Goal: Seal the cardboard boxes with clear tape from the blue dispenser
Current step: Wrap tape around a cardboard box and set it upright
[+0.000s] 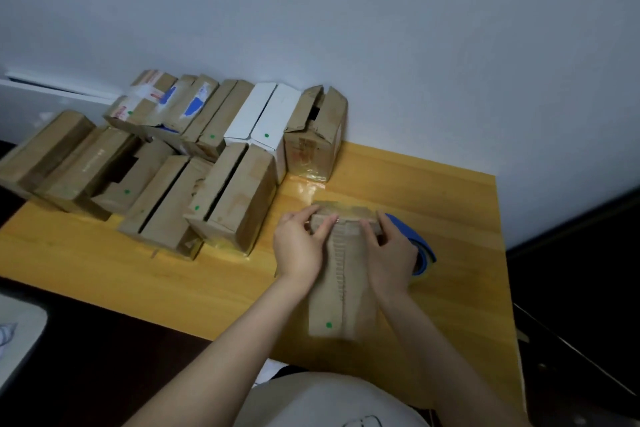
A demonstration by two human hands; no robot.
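Note:
A long brown cardboard box with a green dot lies lengthwise on the wooden table in front of me. My left hand grips its far left corner, fingers curled over the top flap. My right hand holds the far right side, thumb on the flap. The blue tape dispenser with its clear tape roll sits on the table just right of my right hand, partly hidden behind it.
Several other cardboard boxes and a white box are stacked at the back left against the wall, some with open seams. The table's right edge drops off to dark floor. My lap is at the bottom.

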